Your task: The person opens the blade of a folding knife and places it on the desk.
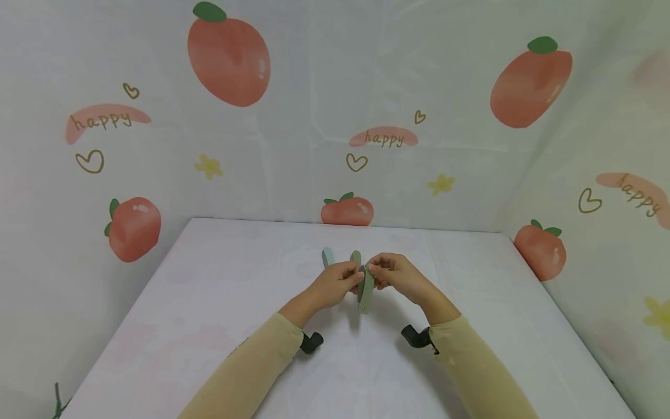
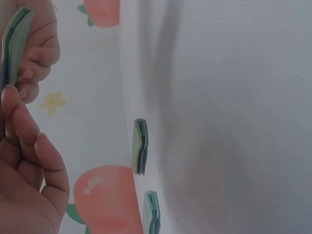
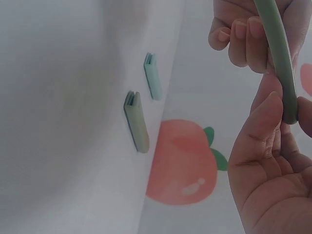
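Fingers, left hand [image 1: 335, 284]: thumb and fingertips clamped on the side of the held green piece [image 1: 367, 294].
Fingers, right hand [image 1: 395, 273]: pinched on the same piece near its upper end.
Held piece: raised off the tabletop [image 1: 220, 314], between both hands; narrow gap seen between its two long limbs.
Surface: white, flat, faint pinkish patches; soft shadows cast below hands and forearms.
On surface: second green piece [image 1: 356, 255] and light blue piece [image 1: 328, 256] set side by side just beyond the hands, blue to the left; both partly hidden by the left hand in the head view.
Room: closed in by a pale backdrop [image 1: 309, 75] printed with red fruit, hearts, yellow flowers and "happy".
Far edge: met by backdrop, well beyond the hands.
Side edges: slanted outward toward the viewer, both well apart from the arms.
Open room: wide stretches of tabletop left and right of the forearms; tighter gap between hands and the two set-down pieces.
Sleeves [image 1: 251, 366]: tan, with a black device [image 1: 312, 343] seen at each wrist.
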`<state>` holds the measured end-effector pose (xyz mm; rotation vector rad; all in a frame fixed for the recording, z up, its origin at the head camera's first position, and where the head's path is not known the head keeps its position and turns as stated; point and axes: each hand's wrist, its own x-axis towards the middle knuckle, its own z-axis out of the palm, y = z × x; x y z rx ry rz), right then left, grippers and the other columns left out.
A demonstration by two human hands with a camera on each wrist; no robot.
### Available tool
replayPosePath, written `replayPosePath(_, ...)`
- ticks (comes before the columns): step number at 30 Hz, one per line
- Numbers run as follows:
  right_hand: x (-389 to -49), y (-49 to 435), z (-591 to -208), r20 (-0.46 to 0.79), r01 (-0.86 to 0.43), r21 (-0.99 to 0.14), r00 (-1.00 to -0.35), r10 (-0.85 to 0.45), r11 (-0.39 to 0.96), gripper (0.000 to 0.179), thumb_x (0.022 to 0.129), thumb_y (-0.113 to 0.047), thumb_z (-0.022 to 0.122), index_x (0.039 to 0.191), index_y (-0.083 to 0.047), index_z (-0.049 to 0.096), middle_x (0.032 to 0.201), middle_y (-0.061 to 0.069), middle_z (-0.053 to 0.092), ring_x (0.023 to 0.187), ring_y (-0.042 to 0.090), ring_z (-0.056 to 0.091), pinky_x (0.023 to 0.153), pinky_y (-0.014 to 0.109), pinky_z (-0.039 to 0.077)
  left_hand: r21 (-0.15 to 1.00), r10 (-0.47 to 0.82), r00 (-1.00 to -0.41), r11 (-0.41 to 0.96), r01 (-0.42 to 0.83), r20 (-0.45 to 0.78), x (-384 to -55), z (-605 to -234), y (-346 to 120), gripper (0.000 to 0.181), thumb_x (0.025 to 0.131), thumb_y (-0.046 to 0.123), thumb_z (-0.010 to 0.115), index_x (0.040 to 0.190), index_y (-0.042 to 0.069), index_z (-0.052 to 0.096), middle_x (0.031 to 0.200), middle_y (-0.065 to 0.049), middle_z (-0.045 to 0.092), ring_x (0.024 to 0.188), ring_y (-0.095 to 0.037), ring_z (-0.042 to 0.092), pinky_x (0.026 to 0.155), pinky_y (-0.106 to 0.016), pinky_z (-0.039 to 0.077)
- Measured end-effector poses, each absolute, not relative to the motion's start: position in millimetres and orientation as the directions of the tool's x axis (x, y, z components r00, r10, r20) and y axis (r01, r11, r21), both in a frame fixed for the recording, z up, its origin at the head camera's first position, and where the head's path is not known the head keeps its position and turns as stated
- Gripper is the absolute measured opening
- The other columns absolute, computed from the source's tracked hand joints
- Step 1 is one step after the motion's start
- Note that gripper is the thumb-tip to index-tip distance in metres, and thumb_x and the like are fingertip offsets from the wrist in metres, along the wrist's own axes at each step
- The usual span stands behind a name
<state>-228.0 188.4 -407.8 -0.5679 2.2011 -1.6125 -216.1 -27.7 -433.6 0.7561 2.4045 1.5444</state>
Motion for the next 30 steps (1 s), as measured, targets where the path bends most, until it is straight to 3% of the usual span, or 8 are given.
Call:
replayPosePath(16, -228, 192, -409, -0.02, -0.086, -0.974, -0.891, -0.454, 0.212, 0.03, 0.104, -0.015, 0.056, 0.118, 0.012, 0.056, 0.094, 0.007, 0.067, 0.085, 0.018, 0.065, 0.076, 0.028, 0.053, 0.886, 0.429, -0.884, 0.316, 0.339, 0.185, -219, -435, -35, 0.028, 0.105, 0.024, 0.054, 0.081, 0.01, 0.055, 0.079, 0.003, 0.066, 0.08, -0.011, 0.064, 0.077, -0.032, 0.052)
replayPosePath(30, -228, 199, -411, -0.003, -0.058, -0.987, -0.928, -0.373, 0.153, 0.028, 0.104, -0.013, 0.056, 0.113, 0.013, 0.054, 0.091, 0.004, 0.065, 0.084, 0.016, 0.063, 0.076, 0.027, 0.053, 0.909, 0.287, -0.924, 0.258, 0.327, 0.251, -223, -440, -45, 0.025, 0.105, 0.019, 0.054, 0.083, 0.006, 0.057, 0.077, -0.002, 0.067, 0.08, -0.013, 0.063, 0.081, -0.034, 0.054)
